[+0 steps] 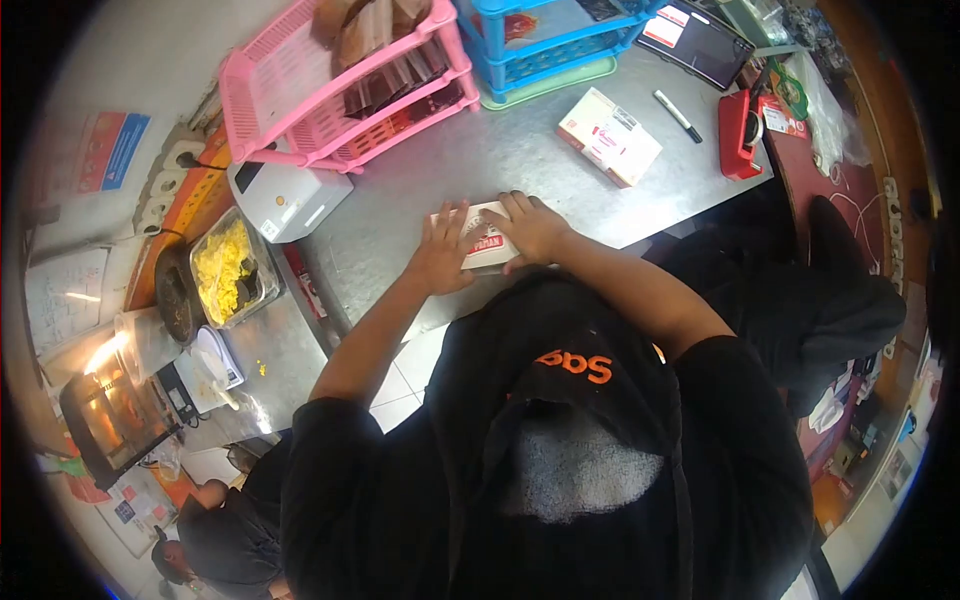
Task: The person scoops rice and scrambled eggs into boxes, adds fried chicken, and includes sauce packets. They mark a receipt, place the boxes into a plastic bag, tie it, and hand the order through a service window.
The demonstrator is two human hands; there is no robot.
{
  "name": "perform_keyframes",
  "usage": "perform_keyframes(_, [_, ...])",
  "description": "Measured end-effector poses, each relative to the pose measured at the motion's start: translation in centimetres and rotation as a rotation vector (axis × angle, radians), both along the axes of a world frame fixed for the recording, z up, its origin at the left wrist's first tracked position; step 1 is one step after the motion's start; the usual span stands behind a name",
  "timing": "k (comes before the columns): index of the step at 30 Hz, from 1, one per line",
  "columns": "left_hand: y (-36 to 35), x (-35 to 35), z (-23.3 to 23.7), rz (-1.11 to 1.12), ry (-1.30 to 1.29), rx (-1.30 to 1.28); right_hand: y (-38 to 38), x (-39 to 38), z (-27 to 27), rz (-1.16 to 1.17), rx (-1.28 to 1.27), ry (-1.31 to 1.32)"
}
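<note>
A small white cardboard food box (487,245) with red print lies on the metal table, close to my body. My left hand (440,252) grips its left side, fingers reaching over the top. From the right, my right hand (533,230) holds the box, its fingers curled over the far edge and the thumb low on the near side. Parts of the lid are hidden under both hands. Farther right on the same table is another white box (610,137) with pink and red print, apart from my hands.
A pink tiered rack (300,130) and a blue rack (500,72) stand at the back. A white printer-like device (290,200) and a tub of yellow food (228,265) are left. Rightward are a marker (677,116), a red tape dispenser (738,140) and a tablet (695,45). People in dark clothes are nearby.
</note>
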State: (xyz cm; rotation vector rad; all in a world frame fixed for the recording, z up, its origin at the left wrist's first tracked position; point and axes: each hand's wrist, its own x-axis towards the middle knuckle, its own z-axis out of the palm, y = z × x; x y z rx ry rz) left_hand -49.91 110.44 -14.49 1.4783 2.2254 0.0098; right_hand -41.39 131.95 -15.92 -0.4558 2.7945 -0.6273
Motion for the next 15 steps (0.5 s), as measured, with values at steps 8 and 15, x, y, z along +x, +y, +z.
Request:
perform_keyframes(8, [5.7,0.4,-2.0,-0.123,0.075,0.13,1.2,1.3,-5.1,-0.183,-0.013,0.29])
perform_keyframes(15, [11.0,2.6,-0.6,0.038,0.161,0.091,6.7,6.0,-1.6,-0.522,-0.501,-0.112])
